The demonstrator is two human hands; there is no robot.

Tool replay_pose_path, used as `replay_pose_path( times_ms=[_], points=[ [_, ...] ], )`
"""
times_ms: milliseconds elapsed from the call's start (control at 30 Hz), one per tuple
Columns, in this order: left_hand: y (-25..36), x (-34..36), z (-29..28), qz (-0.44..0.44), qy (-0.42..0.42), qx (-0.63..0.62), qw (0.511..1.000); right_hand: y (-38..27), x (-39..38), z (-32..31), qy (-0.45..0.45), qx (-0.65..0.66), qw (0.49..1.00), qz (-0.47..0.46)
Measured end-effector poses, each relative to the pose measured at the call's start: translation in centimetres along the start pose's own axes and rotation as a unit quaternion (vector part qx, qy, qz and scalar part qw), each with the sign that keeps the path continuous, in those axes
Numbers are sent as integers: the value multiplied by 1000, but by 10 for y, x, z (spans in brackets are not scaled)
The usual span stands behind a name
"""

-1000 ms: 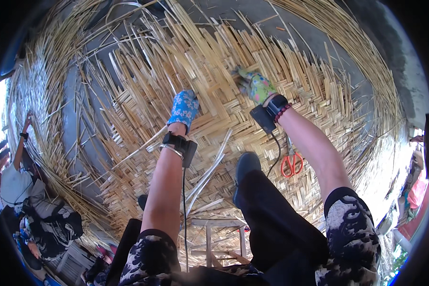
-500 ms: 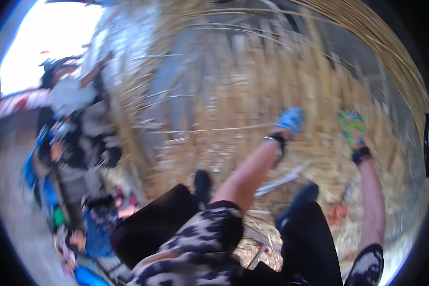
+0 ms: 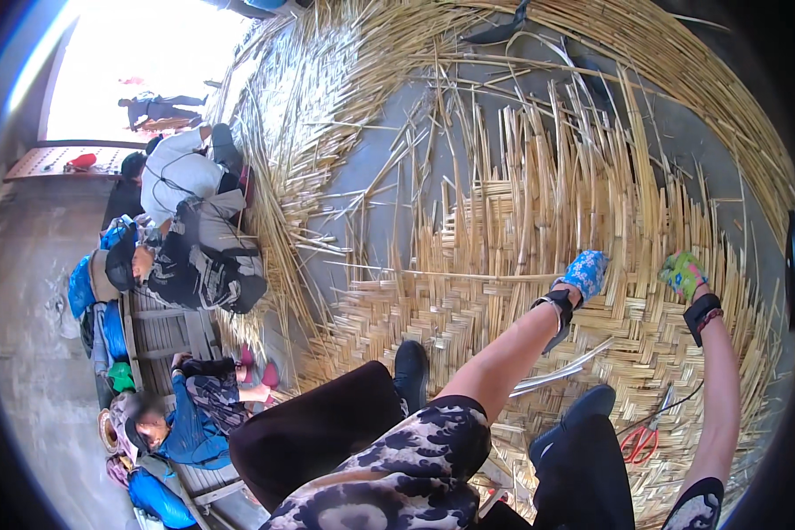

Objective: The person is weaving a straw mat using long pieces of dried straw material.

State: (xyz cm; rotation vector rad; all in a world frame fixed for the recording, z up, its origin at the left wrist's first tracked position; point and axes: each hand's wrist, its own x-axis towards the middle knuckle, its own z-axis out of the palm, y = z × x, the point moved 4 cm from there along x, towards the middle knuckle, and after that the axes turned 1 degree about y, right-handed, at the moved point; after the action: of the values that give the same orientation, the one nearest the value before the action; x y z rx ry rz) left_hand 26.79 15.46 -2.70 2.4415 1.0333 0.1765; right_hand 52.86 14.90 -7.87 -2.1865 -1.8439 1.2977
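Split-reed strips form a large woven mat [image 3: 538, 309] under and in front of me, with a herringbone weave and loose upright ends on its far side. My left hand [image 3: 584, 272], in a blue flowered glove, is closed at the right end of a long reed strip [image 3: 450, 275] lying across the mat. My right hand [image 3: 682, 274], in a green flowered glove, rests low over the strips near the mat's right edge; its fingers are hidden. Red-handled scissors [image 3: 640, 444] lie on the mat below it. A pale loose strip [image 3: 561, 369] lies between my legs and hands.
Long reeds [image 3: 733, 97] curve along the far right. A dark curved tool [image 3: 496, 32] lies at the top. Three people sit at the left: a white shirt [image 3: 181, 177], a patterned dark top [image 3: 207, 261], a blue jacket [image 3: 201, 433]. A wooden bench frame [image 3: 163, 340] stands beside them.
The view has steadied and swung, so the people and mat sit farther right in the picture. My hands remain low over the mat, now nearer each other.
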Motion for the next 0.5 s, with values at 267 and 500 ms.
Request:
replay_pose_path(
  times_ms=[267,500],
  points=[
    [-1,-6,-10,-108,-75,-54,990,28,-68,-20,51,528,842,99],
    [50,4,-27,-368,-6,-140,919,-48,-67,-19,58,-207,974,-73]
  ],
)
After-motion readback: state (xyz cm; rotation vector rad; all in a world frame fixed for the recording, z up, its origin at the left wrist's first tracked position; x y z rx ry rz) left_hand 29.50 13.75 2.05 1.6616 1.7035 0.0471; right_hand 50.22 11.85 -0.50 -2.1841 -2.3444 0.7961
